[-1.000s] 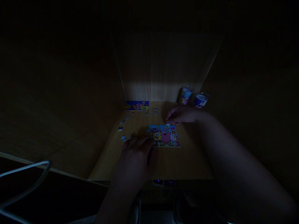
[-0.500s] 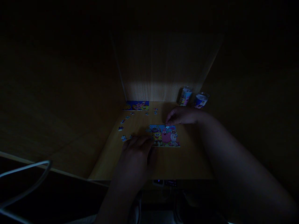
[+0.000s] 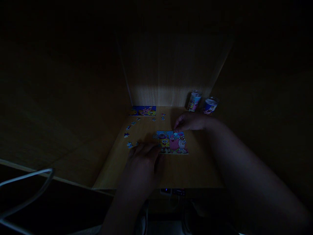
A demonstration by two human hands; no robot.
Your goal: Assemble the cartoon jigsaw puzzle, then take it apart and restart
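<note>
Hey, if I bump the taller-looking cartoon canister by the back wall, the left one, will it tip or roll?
Probably tip first: the canister stands on end and looks taller than it is wide, so a push near its top could topple it. Its round body would likely roll once down. It may be light plastic, but the dim picture leaves that uncertain.

Darkness and distance left the loose jigsaw pieces (image 3: 126, 134) too small to read, and whether the right hand (image 3: 192, 121) pinched one at the assembled puzzle's (image 3: 171, 143) top edge could not be told. The left hand (image 3: 143, 160) hid part of the counter (image 3: 186, 173), both the left forearm (image 3: 124, 209) and right forearm (image 3: 251, 176) ran off the lower edge, and a pale cable (image 3: 24, 176) ran off the left edge
</note>
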